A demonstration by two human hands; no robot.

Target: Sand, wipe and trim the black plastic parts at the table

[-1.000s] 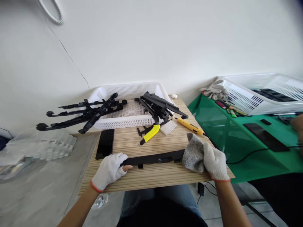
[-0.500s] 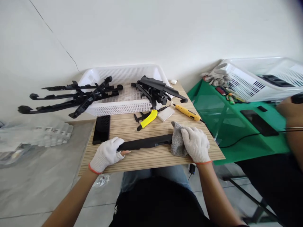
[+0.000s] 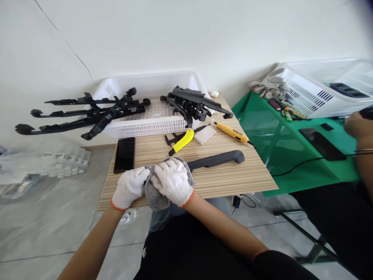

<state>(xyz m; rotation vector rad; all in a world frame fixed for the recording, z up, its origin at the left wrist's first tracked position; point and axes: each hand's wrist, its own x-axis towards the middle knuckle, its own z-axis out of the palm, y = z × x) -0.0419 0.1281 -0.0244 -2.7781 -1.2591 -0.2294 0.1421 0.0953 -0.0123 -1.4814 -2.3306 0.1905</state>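
Observation:
A long black plastic trim piece (image 3: 217,160) lies across the small wooden table (image 3: 230,181), its curled end pointing right. At its left end my gloved left hand (image 3: 131,186) is closed, gripping that end, which the fingers and cloth mostly hide. My gloved right hand (image 3: 172,179) presses a grey cloth (image 3: 157,196) around the piece, right beside my left hand. The cloth drapes over the left part of the piece and hangs toward the table's front edge.
Behind stands a white basket (image 3: 142,128) with several black plastic parts (image 3: 106,116) across it. On the table are a yellow utility knife (image 3: 182,143), black calipers (image 3: 171,139), a white block (image 3: 204,134), a yellow corded tool (image 3: 231,132) and a phone (image 3: 124,154). Another person's arm (image 3: 364,144) is over the green table (image 3: 309,149).
My right hand has slid the cloth leftward along the trim piece, from its right end to beside my left hand. The curled right end now shows. My left hand keeps its place.

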